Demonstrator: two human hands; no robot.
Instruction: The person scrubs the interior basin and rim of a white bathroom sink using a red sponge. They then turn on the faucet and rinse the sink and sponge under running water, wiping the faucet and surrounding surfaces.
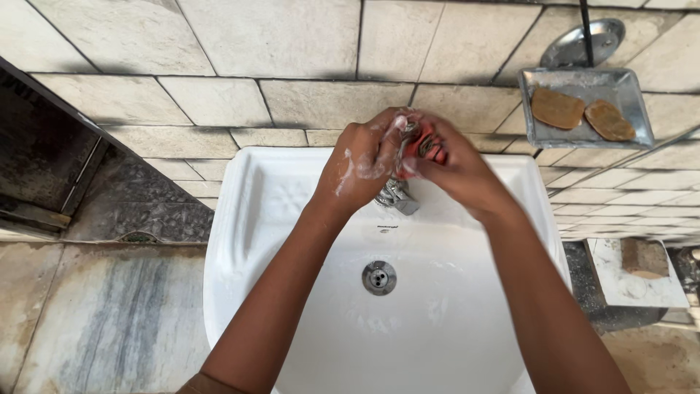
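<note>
Your two hands meet at the top centre of the frame, over the back edge of the white basin (240, 241). Your left hand (361, 164), streaked with lather, curls narrowly round a red-orange object (421, 148) with metal parts; your right hand (456, 171) closes on the same object from the other side, fingers wrapped tight. Just below them sits the metal tap (397, 197), nearly touching your knuckles. The drain (379, 277) lies lower in the bowl's centre, well apart, with open white bowl all around it between your forearms. At upper right, a steel soap tray (627, 91) on the tiled wall holds two brown soap bars (558, 108), well apart from your right hand.
</note>
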